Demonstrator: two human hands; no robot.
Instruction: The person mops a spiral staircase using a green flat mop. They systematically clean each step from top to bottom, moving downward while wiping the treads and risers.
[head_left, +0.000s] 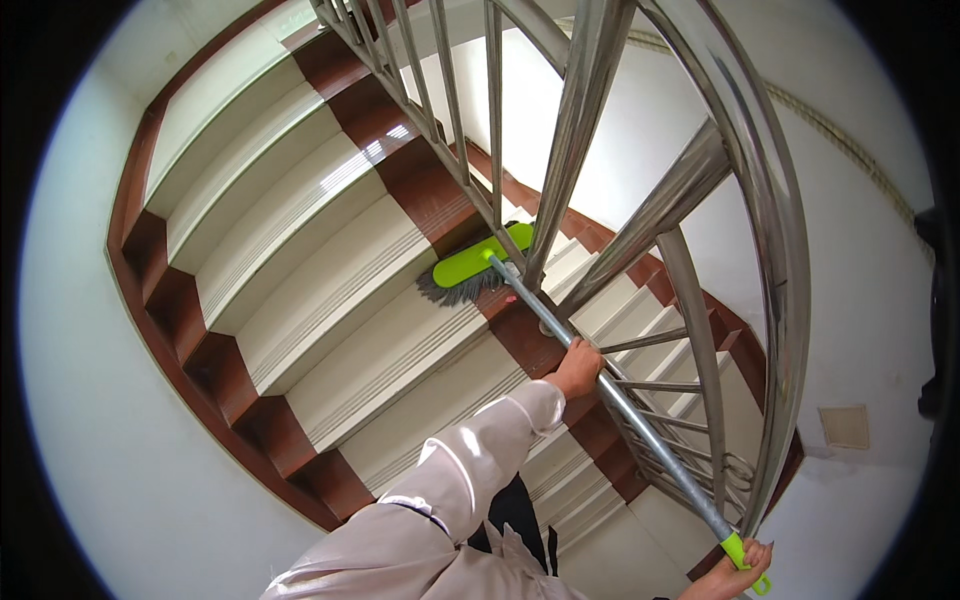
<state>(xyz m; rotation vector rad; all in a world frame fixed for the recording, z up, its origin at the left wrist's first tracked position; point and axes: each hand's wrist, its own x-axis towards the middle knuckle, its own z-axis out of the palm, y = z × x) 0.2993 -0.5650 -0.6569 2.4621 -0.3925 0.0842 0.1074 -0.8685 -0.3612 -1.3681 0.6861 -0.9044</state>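
Observation:
A broom with a bright green head (480, 259) and grey bristles (459, 291) rests on a stair tread beside the railing. Its metal handle (660, 450) slants down to the lower right of the view. My left hand (579, 369) is wrapped around the middle of that handle. At the far end, my right hand (731, 576) holds the green grip (734, 549), and a green hanging loop sticks out below it. A small pink scrap (511, 299) lies on the brown tile border close to the bristles. A pale scrap (512, 271) shows right behind the handle.
Pale stair treads (330, 319) with brown tile edging rise to the upper left along a white wall (150, 435). Stainless steel posts (581, 142) and a curved handrail (787, 322) stand close on the right. Beyond them is another flight of stairs (630, 307).

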